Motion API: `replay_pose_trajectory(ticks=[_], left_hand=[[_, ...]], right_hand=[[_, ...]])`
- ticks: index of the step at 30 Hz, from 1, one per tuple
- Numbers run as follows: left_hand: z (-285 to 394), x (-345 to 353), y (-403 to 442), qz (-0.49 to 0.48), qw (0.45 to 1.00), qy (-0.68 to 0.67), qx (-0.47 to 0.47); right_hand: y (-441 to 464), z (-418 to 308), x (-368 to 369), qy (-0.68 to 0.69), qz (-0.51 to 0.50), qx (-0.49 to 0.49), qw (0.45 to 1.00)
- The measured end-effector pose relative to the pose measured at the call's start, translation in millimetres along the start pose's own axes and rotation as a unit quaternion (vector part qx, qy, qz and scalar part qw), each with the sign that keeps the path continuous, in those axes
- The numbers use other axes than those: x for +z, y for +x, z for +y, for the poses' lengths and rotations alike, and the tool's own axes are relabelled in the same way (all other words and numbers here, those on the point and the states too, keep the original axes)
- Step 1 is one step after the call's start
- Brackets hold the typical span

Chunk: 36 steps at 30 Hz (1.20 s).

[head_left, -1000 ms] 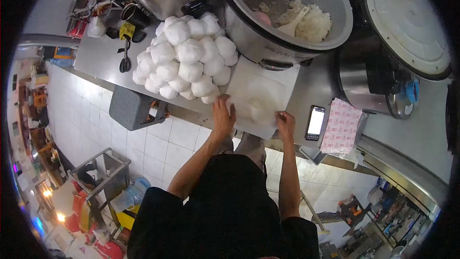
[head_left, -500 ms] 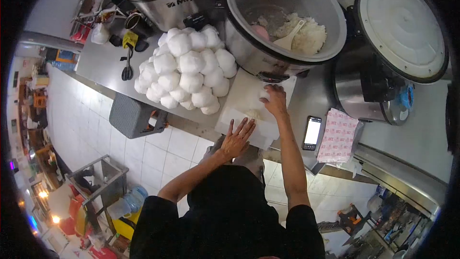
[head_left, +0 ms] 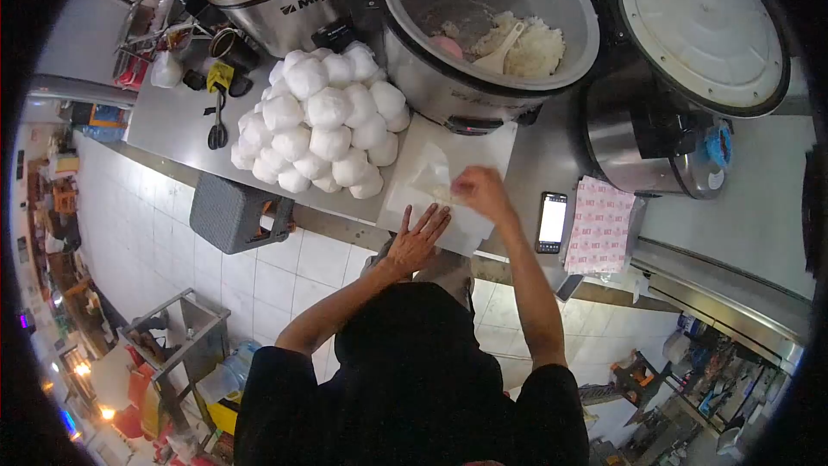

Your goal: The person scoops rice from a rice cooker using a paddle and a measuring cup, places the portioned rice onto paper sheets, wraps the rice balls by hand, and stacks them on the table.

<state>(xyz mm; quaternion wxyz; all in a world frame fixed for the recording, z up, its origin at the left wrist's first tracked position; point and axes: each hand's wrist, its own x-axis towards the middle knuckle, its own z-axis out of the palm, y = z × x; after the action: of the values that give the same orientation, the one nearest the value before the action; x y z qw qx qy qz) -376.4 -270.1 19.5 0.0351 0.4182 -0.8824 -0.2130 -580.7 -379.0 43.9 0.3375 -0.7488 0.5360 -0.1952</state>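
My left hand [head_left: 417, 239] lies flat with its fingers spread on the near part of a stack of white wrapping paper [head_left: 483, 151]. My right hand [head_left: 483, 192] is closed, its fingertips pinched together low over the sheet, just right of a small lump of rice [head_left: 442, 193]. What sits between those fingertips is too small to make out. A lighter, creased flap of paper [head_left: 429, 164] stands up beyond the rice. Left of the stack rises a heap of white wrapped balls [head_left: 328, 112]. Behind it, an open rice cooker [head_left: 457, 91] contains rice [head_left: 536, 50] and a white paddle [head_left: 500, 53].
On the right are a phone [head_left: 552, 223], pink printed paper [head_left: 599, 229] and another cooker [head_left: 638, 142] with its round lid [head_left: 703, 26] raised. Far left, black tongs [head_left: 218, 132] lie near a closed steel cooker [head_left: 285, 9]. A grey bin [head_left: 233, 214] stands below the counter edge.
My right hand has come nearer and its fingers have closed beside the rice. A paper flap now shows around the rice. My left hand stays flat on the paper; the whole view has shifted slightly.
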Motion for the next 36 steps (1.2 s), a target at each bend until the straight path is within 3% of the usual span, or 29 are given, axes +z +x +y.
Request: replay_pose_trajectory(ticks=[2, 7, 9, 12, 15, 18, 22, 25, 27, 29, 30, 33, 36], left_hand=[[-1, 1, -1, -0.018, 1.000, -0.011, -0.006], [-14, 14, -8, -0.021, 0.999, 0.005, 0.025], [-26, 8, -8, 0.003, 0.998, -0.026, 0.058], [-65, 1, 7, 0.177, 0.959, -0.221, 0.010], [-53, -61, 59, 0.315, 0.915, -0.252, -0.023], [-81, -62, 77, 0.073, 0.968, -0.238, -0.007], [-89, -73, 51, 0.203, 0.951, -0.205, -0.111], [-52, -79, 41, 0.336, 0.918, -0.170, -0.122], [-6, -87, 34, 0.243, 0.891, -0.362, -0.123], [11, -68, 32, 0.160, 0.906, -0.390, -0.036], [5, -44, 34, 0.142, 0.924, -0.351, -0.048], [-31, 34, 40, 0.268, 0.930, -0.227, -0.104], [-37, 35, 38, 0.261, 0.893, -0.320, -0.179]], right_hand=[[-34, -12, 22, -0.136, 0.015, -0.115, 0.984], [-87, -30, 72, -0.030, 0.150, -0.048, 0.987], [-87, -27, 77, -0.057, 0.155, -0.047, 0.985], [-92, -28, 81, -0.095, 0.122, -0.026, 0.988], [-88, -26, 80, -0.115, 0.128, -0.038, 0.984], [-86, -23, 83, -0.125, 0.155, -0.058, 0.978], [-95, -24, 78, -0.112, 0.185, -0.059, 0.975], [-100, -22, 80, -0.136, 0.178, -0.069, 0.972], [-102, -10, 98, -0.048, 0.201, -0.015, 0.978], [-108, -13, 101, -0.037, 0.194, 0.008, 0.980], [-107, -24, 92, -0.071, 0.186, 0.005, 0.980], [-100, -37, 87, -0.076, 0.238, 0.007, 0.968], [-101, -22, 98, -0.017, 0.268, 0.045, 0.962]])
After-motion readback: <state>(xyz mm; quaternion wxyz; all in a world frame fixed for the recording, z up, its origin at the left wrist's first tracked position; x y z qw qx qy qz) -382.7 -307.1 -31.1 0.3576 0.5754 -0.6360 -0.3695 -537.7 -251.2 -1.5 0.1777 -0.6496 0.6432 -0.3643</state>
